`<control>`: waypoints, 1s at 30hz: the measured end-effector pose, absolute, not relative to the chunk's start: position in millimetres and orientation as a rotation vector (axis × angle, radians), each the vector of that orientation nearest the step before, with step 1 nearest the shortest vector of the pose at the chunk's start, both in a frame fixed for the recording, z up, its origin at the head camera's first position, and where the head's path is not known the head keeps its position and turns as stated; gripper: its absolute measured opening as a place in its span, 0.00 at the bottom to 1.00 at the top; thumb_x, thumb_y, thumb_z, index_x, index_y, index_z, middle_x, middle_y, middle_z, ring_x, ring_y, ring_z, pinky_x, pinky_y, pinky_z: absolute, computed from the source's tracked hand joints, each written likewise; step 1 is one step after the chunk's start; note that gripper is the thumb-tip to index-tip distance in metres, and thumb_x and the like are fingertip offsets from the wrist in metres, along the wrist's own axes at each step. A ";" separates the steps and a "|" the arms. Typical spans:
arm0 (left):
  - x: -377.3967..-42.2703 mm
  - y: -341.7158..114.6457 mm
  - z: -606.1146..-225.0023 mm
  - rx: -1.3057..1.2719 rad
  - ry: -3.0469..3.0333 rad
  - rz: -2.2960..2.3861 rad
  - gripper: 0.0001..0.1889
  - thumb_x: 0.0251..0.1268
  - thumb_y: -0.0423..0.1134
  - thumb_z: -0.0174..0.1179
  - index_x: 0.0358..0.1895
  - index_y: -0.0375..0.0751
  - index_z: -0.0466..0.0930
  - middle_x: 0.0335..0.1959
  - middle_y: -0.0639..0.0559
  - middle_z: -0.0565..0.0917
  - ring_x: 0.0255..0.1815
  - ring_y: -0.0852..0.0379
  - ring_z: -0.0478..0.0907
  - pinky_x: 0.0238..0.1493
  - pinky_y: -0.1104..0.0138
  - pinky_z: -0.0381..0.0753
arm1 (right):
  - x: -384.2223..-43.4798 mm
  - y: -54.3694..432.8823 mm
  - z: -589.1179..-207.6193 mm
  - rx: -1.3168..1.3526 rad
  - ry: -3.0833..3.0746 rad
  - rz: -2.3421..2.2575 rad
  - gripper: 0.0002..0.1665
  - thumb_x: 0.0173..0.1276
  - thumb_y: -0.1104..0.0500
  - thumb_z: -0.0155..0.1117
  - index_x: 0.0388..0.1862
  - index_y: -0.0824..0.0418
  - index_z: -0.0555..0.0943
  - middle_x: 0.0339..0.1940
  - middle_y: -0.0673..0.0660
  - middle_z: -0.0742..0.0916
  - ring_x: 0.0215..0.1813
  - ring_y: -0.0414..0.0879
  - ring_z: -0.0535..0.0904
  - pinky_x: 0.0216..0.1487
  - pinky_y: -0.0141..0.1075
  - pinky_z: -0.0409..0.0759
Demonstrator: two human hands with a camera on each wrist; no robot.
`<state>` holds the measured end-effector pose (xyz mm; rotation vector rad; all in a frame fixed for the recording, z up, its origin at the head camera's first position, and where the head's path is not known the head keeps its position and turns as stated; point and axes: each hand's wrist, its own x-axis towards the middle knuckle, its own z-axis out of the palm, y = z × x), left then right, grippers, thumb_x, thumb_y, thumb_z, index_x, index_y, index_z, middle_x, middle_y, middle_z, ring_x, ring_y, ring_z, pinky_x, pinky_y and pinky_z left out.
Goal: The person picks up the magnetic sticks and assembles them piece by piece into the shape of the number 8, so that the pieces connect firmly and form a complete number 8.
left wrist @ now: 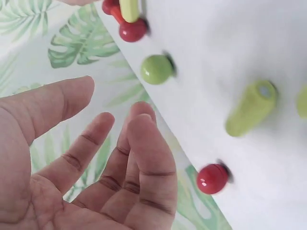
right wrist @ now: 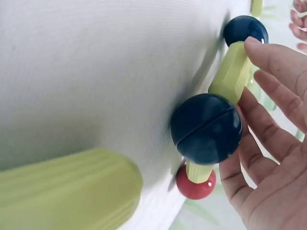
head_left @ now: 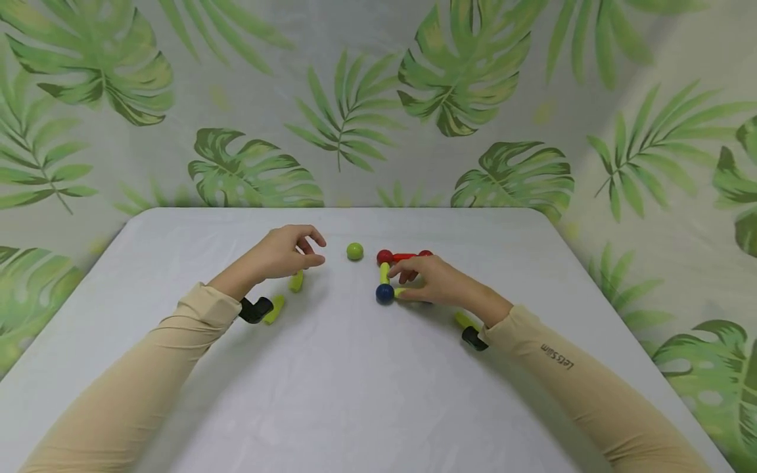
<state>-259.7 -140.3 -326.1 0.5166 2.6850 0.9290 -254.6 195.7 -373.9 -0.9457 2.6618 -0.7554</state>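
On the table, balls and sticks join into a frame: a red ball [head_left: 384, 257], a red stick [head_left: 405, 257], another red ball [head_left: 426, 253], a yellow-green stick [head_left: 385, 273] and a blue ball [head_left: 385, 293]. Over it is my right hand [head_left: 436, 279], fingers spread loosely; in the right wrist view its thumb touches the yellow-green stick [right wrist: 229, 74] between two blue balls, near the far blue ball [right wrist: 245, 29]. The near blue ball [right wrist: 206, 128] hides part of the fingers. My left hand [head_left: 286, 252] hovers left of a loose green ball [head_left: 355, 251], fingers softly bent, holding nothing.
Loose yellow-green sticks lie under the left hand [head_left: 296, 282] and by the left wrist [head_left: 274, 310]. Another stick [head_left: 467, 321] lies near the right wrist. A lone red ball [left wrist: 212, 178] sits near the table's edge. Leaf-patterned cloth [head_left: 343, 112] hangs behind the white table [head_left: 355, 394].
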 end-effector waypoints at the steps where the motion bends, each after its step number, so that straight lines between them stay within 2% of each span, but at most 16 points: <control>1: -260.5 -143.9 -327.2 0.502 2.695 0.911 0.18 0.78 0.44 0.65 0.64 0.43 0.80 0.52 0.41 0.85 0.42 0.44 0.87 0.45 0.61 0.83 | -254.6 194.5 -374.3 -0.962 2.650 -0.751 0.24 0.72 0.59 0.77 0.65 0.57 0.84 0.57 0.56 0.91 0.58 0.51 0.87 0.62 0.51 0.84; 5: -263.2 -156.5 -333.1 0.412 2.715 0.872 0.19 0.77 0.43 0.66 0.63 0.39 0.80 0.49 0.40 0.85 0.34 0.50 0.82 0.38 0.64 0.83 | -254.3 189.7 -375.8 -0.973 2.625 -0.746 0.24 0.71 0.61 0.77 0.65 0.56 0.85 0.60 0.54 0.90 0.60 0.50 0.87 0.64 0.50 0.84; 12: -268.6 -170.9 -347.6 0.277 2.700 0.833 0.20 0.75 0.46 0.67 0.60 0.37 0.80 0.35 0.45 0.85 0.30 0.54 0.82 0.34 0.66 0.80 | -255.2 184.9 -380.1 -0.993 2.629 -0.728 0.24 0.71 0.59 0.78 0.64 0.56 0.85 0.56 0.56 0.91 0.60 0.51 0.88 0.67 0.50 0.84; 21: -270.6 -173.3 -359.6 0.214 2.692 0.789 0.19 0.73 0.49 0.68 0.54 0.37 0.81 0.32 0.47 0.87 0.27 0.57 0.81 0.34 0.66 0.75 | -255.5 183.1 -380.7 -1.003 2.640 -0.735 0.24 0.71 0.58 0.77 0.65 0.56 0.86 0.60 0.54 0.90 0.61 0.50 0.87 0.68 0.47 0.84; 30: -271.2 -173.1 -368.2 0.156 2.658 0.839 0.17 0.71 0.47 0.71 0.47 0.36 0.82 0.30 0.49 0.87 0.27 0.59 0.84 0.33 0.68 0.82 | -261.2 184.3 -384.9 -0.987 2.628 -0.740 0.24 0.71 0.57 0.77 0.65 0.53 0.85 0.57 0.51 0.91 0.60 0.47 0.86 0.66 0.46 0.84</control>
